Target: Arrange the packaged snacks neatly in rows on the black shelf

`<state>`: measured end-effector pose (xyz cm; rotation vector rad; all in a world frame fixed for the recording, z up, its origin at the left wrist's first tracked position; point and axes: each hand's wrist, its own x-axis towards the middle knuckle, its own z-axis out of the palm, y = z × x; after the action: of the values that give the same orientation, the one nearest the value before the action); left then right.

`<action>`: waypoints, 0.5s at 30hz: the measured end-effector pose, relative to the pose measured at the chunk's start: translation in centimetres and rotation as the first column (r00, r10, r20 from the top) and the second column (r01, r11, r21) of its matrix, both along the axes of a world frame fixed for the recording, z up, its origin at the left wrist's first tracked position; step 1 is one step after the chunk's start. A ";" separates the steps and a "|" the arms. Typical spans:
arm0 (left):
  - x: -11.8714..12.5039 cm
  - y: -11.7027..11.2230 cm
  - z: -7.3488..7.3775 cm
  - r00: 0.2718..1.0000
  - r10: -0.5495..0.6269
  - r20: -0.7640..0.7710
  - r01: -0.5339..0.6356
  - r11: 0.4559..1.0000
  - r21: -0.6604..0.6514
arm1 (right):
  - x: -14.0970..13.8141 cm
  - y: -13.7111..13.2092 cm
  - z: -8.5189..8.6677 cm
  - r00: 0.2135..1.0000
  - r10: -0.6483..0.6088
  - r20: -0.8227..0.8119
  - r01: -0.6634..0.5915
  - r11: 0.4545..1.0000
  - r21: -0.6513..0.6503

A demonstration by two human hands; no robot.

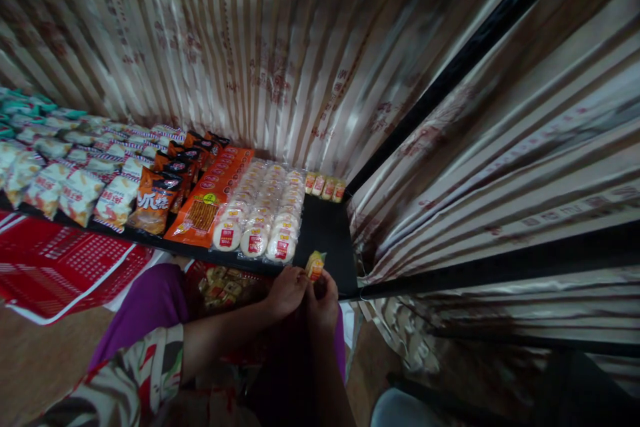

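A small yellow wrapped snack packet (pixel 315 266) with a red label stands up between my hands, over the front edge of the black shelf (pixel 325 230). My right hand (pixel 324 300) grips its lower end between thumb and fingers. From the other side, my left hand (pixel 287 292) meets the packet's lower left edge with fingers closed; its exact hold is partly hidden. Similar small packets (pixel 325 187) stand in a row at the shelf's back right corner. Below my left forearm, a red basket holds several more yellow packets (pixel 223 287).
Left of the bare shelf part are rows of round white wrapped cakes (pixel 255 240), an orange snack bag (pixel 200 213), darker orange bags (pixel 155 197) and white bags (pixel 83 190). A red basket (pixel 65 267) lies below. Striped curtains (pixel 250 47) and black frame bars (pixel 450 87) surround the shelf.
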<state>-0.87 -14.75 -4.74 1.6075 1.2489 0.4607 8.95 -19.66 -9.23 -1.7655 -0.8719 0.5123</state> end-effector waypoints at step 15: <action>1.3 2.5 0.3 0.998 -0.056 0.018 0.055 0.998 0.036 | 1.5 3.7 0.1 0.995 -0.046 -0.087 0.042 0.998 -0.040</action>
<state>0.42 -12.26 -4.41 1.6597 1.1844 0.4648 10.41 -16.00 -9.17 -1.7795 -0.7649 0.5769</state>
